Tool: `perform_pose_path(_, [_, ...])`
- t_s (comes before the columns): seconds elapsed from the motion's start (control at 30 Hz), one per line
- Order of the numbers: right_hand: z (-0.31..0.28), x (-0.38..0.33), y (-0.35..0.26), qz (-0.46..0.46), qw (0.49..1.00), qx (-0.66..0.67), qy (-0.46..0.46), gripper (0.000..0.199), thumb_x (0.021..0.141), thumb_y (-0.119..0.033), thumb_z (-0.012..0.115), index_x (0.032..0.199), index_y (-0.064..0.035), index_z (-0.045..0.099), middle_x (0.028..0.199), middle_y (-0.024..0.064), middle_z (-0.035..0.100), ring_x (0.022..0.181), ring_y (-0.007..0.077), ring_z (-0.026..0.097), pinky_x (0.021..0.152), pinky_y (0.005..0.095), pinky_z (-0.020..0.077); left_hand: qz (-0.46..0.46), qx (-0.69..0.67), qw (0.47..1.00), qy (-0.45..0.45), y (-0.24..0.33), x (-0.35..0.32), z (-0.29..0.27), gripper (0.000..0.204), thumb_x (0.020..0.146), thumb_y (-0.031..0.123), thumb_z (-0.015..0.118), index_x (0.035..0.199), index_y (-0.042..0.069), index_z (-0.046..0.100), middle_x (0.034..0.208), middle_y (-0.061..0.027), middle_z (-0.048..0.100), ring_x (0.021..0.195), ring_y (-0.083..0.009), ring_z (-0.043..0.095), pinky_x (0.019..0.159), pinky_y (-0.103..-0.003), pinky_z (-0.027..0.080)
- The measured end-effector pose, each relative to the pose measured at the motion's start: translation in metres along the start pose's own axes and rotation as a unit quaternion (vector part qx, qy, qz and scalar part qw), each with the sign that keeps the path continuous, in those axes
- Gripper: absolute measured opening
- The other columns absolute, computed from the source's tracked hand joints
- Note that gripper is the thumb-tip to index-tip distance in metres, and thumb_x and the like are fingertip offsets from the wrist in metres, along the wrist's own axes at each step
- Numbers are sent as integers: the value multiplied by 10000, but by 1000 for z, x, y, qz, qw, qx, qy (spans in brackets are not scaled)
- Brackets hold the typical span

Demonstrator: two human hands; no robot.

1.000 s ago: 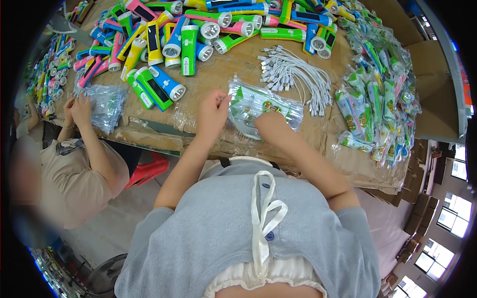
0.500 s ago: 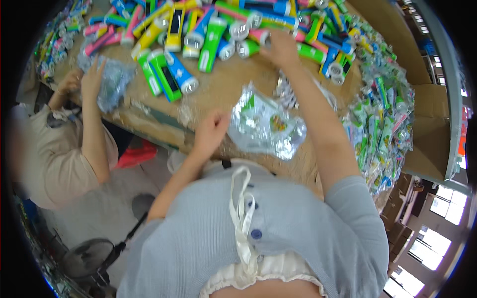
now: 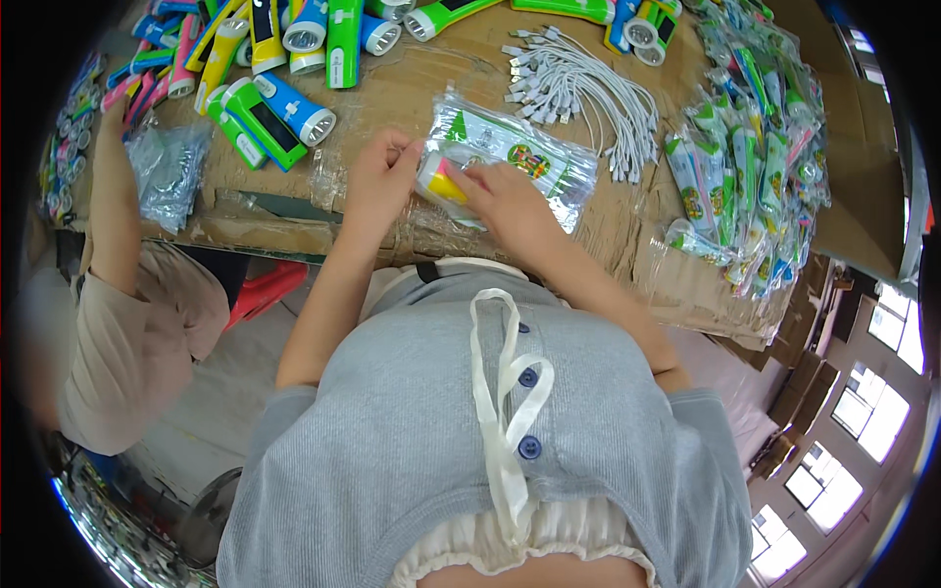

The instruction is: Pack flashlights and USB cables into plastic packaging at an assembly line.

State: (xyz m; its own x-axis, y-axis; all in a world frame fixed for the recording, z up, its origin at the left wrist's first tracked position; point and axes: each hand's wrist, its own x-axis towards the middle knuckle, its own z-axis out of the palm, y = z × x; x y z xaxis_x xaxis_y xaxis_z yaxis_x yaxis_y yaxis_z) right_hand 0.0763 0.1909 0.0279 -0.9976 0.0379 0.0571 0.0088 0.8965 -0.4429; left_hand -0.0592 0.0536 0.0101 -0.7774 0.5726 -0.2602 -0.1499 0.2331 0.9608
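Worn brown cardboard [image 3: 627,220] covers the surface [image 3: 421,73]. Loose, colourful flashlights [image 3: 343,49] are heaped along the top of the frame, with white cables [image 3: 598,93] right of centre. Clear printed bags [image 3: 564,176] lie near the middle, empty-looking bags [image 3: 172,186] at left, bagged flashlights [image 3: 740,176] at right.

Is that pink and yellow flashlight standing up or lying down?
Lying down: the flashlight is sideways in the right hand, its white head toward the left hand.

text: none legible | plastic bag [image 3: 487,134]: multicoloured printed emblem [image 3: 529,161], unreadable | green flashlight [image 3: 343,37]: small pale label, unreadable
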Motion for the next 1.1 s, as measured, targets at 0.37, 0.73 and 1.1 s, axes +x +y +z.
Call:
perform_pose_path(0.37, [-32, -49, 13, 122, 989, 51, 63, 183, 740, -62, 655, 917, -33, 622, 1003, 133, 576, 953, 299, 566, 776, 375, 469, 296, 531, 791, 71, 26, -12, -15, 226, 742, 116, 658, 943, 50, 575, 912, -103, 587, 850, -259, 549, 722, -387, 422])
perform_pose_path(0.73, [-24, -55, 6, 199, 926, 193, 255, 184, 769, 40, 552, 906, -37, 458, 801, 172, 571, 712, 337, 591, 616, 382, 478, 506, 418, 735, -170, 38, -19, 73, 124, 717, 153, 593, 819, 96, 550, 814, -47, 544, 858, -230, 520, 766, -392, 375])
perform_pose_path(1.1, [-221, -134, 151, 285, 652, -138, 689, 164, 738, -74, 626, 841, -17, 513, 808, 93, 522, 724, 213, 502, 689, 340, 424, 351, 440, 820, -101, -6, 40, 25, 170, 782, 99, 588, 945, 57, 562, 964, -100, 571, 935, -295, 527, 794, -406, 395])
